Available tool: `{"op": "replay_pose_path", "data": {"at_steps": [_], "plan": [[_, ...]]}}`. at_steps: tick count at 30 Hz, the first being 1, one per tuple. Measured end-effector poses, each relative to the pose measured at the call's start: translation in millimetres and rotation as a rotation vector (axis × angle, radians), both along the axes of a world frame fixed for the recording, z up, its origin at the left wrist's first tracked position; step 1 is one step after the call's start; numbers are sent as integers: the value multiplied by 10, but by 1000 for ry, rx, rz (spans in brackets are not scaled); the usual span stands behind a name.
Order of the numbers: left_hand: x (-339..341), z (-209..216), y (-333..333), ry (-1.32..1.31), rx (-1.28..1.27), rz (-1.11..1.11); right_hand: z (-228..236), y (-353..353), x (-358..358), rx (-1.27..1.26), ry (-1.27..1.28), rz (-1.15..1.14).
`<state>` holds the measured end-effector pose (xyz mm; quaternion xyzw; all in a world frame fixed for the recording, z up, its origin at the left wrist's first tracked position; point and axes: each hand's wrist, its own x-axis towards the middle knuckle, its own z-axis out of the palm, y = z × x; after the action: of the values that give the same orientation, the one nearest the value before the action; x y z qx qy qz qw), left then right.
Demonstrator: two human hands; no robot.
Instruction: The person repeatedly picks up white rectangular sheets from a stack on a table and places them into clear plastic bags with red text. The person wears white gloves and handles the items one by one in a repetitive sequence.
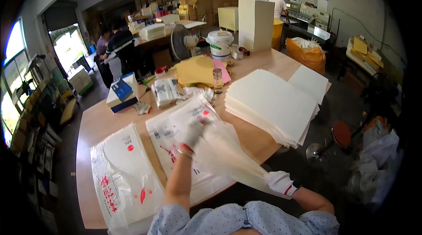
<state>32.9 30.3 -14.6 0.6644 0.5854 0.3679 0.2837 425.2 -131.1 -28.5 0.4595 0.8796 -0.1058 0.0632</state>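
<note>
A pale, limp sheet (228,153) stretches between my hands, blurred by motion; I cannot tell whether it is paper or plastic. My right hand (280,182), in a white glove, is closed on its near right end. At its other end is my left hand (192,134), also gloved, its fingers smeared over a printed plastic bag (165,131). That bag lies flat under the sheet. Left of it, another clear bag with red print (127,173) lies flat with white sheets inside. A fanned stack of large white sheets (270,103) rests on the table to the right.
Beyond my hands on the table (92,134) are a blue-and-white box (121,91), a spare glove (142,108), packed bags (165,91), yellow paper (195,71), a glass jar (217,80), a white bucket (220,43) and a tall white stack (255,24). A red stool (341,133) stands right.
</note>
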Motion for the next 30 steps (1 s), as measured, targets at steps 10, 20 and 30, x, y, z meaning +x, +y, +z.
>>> {"op": "replay_pose_path", "data": {"at_steps": [10,20,30], "plan": [[1151,-107,-920,3,-95,-113,-377,1415,-844,210,569,-250],[-446,-1922,-1130,-338,139,793,-1190,2637,-1053,-110,141,-418],[272,-1437,-2854,-365,-226,773,-1194,1346,-184,-289,548,91]]}}
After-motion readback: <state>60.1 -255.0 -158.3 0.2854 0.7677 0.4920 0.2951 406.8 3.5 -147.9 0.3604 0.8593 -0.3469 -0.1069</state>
